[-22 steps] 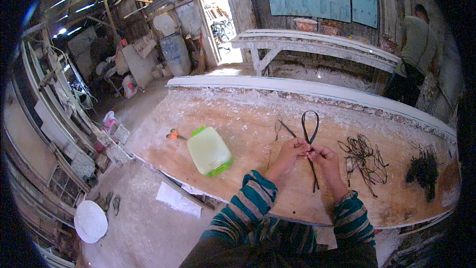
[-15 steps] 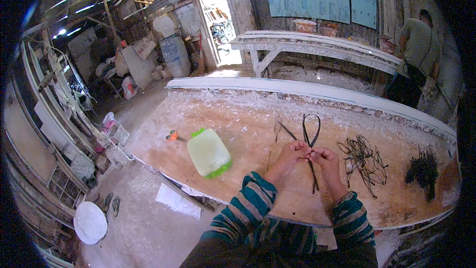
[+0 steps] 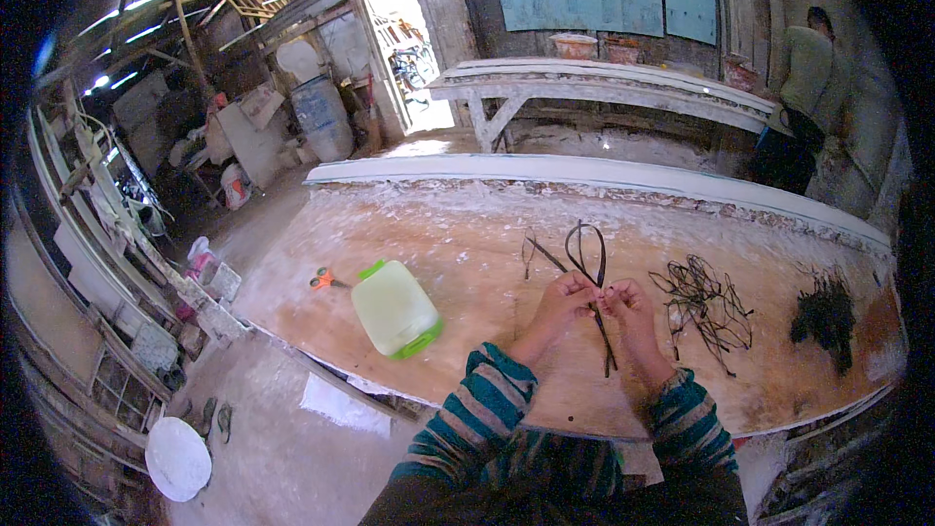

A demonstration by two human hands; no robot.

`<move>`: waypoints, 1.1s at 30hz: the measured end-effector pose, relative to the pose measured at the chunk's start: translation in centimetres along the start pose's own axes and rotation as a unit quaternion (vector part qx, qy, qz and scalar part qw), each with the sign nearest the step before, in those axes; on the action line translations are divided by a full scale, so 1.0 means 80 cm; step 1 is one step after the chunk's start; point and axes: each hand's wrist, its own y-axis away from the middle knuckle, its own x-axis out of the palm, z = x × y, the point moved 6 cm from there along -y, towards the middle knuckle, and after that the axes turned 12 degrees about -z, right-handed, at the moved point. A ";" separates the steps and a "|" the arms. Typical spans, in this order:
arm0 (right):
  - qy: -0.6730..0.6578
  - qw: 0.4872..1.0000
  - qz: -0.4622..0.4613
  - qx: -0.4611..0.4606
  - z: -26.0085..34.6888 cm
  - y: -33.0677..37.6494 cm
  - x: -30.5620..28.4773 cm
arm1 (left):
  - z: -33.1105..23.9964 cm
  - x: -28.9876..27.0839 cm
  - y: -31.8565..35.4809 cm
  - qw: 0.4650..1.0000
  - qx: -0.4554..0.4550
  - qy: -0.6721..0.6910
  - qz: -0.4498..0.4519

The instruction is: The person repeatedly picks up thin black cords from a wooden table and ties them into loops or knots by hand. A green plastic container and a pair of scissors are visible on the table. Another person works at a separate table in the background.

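A narrow black strap (image 3: 602, 255), bent into a tall loop, is held over the wooden tabletop (image 3: 458, 234). My left hand (image 3: 565, 307) pinches it where the loop closes, and its two tails hang below the fingers. Right beside it, my right hand (image 3: 631, 315) is closed too, fingertips pinched at the same crossing; the exact contact is too small to make out. Beyond the left hand lies another dark strap piece (image 3: 547, 254) with a thin wire-like loop. To the right sit a loose tangle of black cords (image 3: 703, 307) and a denser black bundle (image 3: 824, 321).
Left of my hands are a pale lidded box (image 3: 394, 307) with green clips and orange-handled scissors (image 3: 323, 280). A white raised board (image 3: 545, 169) edges the table's far side. Behind it stands a whitened bench (image 3: 604, 85); a person (image 3: 806, 88) is at far right. A white round basin (image 3: 178, 459) rests on the floor.
The whole view has shifted slightly, so things sit a little further left. My hands keep pinching the looped strap, with only small finger movement. The person at far right has moved slightly.
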 end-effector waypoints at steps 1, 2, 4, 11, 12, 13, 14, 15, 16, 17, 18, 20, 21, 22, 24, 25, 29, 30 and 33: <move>-0.015 1.000 0.000 0.000 -0.002 -0.001 -0.003 | -0.001 0.003 0.002 1.000 -0.006 0.004 0.006; -0.030 1.000 0.000 0.000 -0.003 -0.002 -0.005 | -0.002 0.007 0.003 1.000 -0.011 0.008 0.012; 0.026 0.998 -0.010 -0.051 0.003 0.000 -0.004 | -0.001 0.004 0.001 1.000 -0.004 0.021 0.013; 0.384 0.801 -0.026 -0.458 0.075 0.035 0.025 | 0.001 0.001 0.003 0.998 -0.055 0.032 -0.011; 0.393 0.773 -0.016 -0.497 0.082 0.041 0.030 | 0.001 0.003 0.003 0.997 -0.058 0.057 0.013; 0.380 0.780 0.006 -0.497 0.085 0.043 0.034 | 0.002 0.004 0.002 0.994 -0.060 0.082 0.036; 0.367 0.787 0.029 -0.496 0.087 0.045 0.038 | 0.002 0.005 0.002 0.991 -0.063 0.107 0.059; 0.354 0.793 0.051 -0.494 0.087 0.046 0.039 | 0.001 0.007 0.003 0.990 -0.068 0.105 0.062; 0.362 0.797 0.068 -0.479 0.082 0.043 0.038 | -0.001 0.008 0.004 0.990 -0.073 0.103 0.065; 0.369 0.801 0.086 -0.464 0.074 0.039 0.035 | -0.002 0.010 0.005 0.989 -0.079 0.101 0.068; 0.375 0.804 0.106 -0.448 0.068 0.036 0.035 | 0.000 0.007 0.004 0.990 -0.078 0.093 0.070; 0.369 0.816 0.117 -0.430 0.066 0.036 0.036 | 0.002 0.001 0.000 0.991 -0.077 0.079 0.075; 0.365 0.822 0.122 -0.420 0.065 0.035 0.035 | 0.000 0.002 0.001 0.992 -0.074 0.073 0.077; 0.367 0.822 0.111 -0.420 0.067 0.035 0.036 | -0.003 0.003 0.002 0.992 -0.071 0.067 0.080; 0.371 0.824 0.089 -0.420 0.073 0.036 0.036 | -0.006 0.006 0.004 0.993 -0.066 0.056 0.080; 0.368 0.826 0.082 -0.420 0.072 0.034 0.034 | -0.008 0.008 0.006 0.994 -0.064 0.050 0.078; 0.361 0.830 0.065 -0.419 0.074 0.031 0.030 | -0.013 0.009 0.011 0.996 -0.075 0.037 0.035; 0.360 0.831 0.064 -0.419 0.076 0.032 0.031 | -0.013 0.008 0.011 0.997 -0.071 0.029 0.031; 0.396 0.835 0.043 -0.379 0.065 0.029 0.026 | -0.016 0.005 0.009 0.999 -0.040 -0.015 0.014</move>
